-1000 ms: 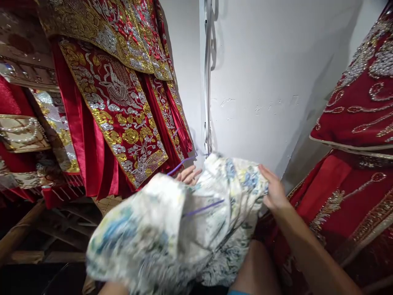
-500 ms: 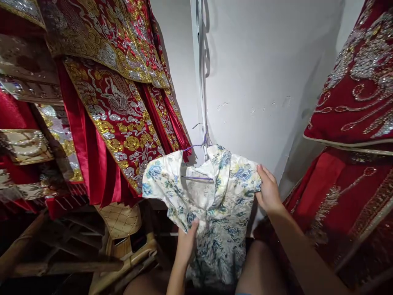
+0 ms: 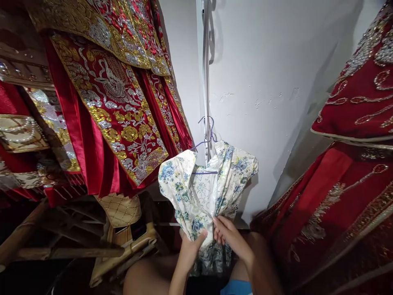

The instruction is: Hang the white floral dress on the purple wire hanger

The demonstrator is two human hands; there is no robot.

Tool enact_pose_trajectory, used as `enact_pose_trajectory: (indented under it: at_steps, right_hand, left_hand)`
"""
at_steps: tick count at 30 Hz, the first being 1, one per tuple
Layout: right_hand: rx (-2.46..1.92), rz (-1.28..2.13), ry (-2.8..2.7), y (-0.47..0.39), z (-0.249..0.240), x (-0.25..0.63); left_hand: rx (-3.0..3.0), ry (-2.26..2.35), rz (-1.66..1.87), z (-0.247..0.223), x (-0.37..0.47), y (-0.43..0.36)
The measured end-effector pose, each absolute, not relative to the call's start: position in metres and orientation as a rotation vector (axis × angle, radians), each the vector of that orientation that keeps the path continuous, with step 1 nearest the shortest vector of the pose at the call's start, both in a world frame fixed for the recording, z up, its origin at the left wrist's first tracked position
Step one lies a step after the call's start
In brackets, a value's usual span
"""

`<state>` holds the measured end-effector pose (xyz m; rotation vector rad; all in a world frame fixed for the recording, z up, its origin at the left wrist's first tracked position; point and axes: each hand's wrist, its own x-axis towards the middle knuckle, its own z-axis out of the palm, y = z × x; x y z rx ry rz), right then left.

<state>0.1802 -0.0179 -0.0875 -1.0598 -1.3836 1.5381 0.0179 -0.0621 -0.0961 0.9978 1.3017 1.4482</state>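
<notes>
A white short-sleeved dress (image 3: 176, 186) with a blue floral print hangs on a thin purple hanger (image 3: 201, 144). My left hand (image 3: 192, 248) is closed on the front of the dress at the lower left, thumb on top of the cloth. Close beside it, my right hand (image 3: 229, 235) pinches the edge of the front opening below the neckline. The fingers of the left hand are hidden behind the fabric. Below my hands the lower part of the dress falls into shadow between my knees.
A white metal upright (image 3: 203, 73) runs down the pale wall (image 3: 260, 53) behind the hanger. Red embroidered garments (image 3: 129, 110) hang at the left, and a beaded red garment (image 3: 353, 110) hangs at the right. A bamboo chair (image 3: 132, 248) stands at lower left.
My right hand has left the right sleeve and come down to the front opening beside my left hand. The hanger has turned slightly, and the dress front is drawn narrower.
</notes>
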Motion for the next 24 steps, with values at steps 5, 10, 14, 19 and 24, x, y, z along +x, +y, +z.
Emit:
enact_pose_trajectory:
  at_steps: [5, 10, 14, 19, 24]
  right_hand:
    - [-0.993, 1.480, -1.421, -0.023, -0.074, 0.171]
    - [-0.954, 1.491, -1.534, -0.028, -0.070, 0.184]
    - [-0.987, 1.484, -1.586, -0.029, -0.068, 0.185]
    - [-1.040, 1.496, -1.528, -0.030, -0.070, 0.189]
    - [-1.007, 1.555, -1.513, -0.033, -0.074, 0.182]
  left_hand:
    - [1.004, 1.251, 1.370, -0.086, 0.012, -0.070]
    - [1.009, 1.294, 1.329, -0.079, 0.014, -0.071]
    - [1.052, 1.304, 1.313, -0.083, 0.018, -0.068]
    - [0.944, 1.545, 1.477, -0.094, 0.007, -0.067]
    - [1.014, 2.051, 1.990, -0.099, 0.003, -0.071]
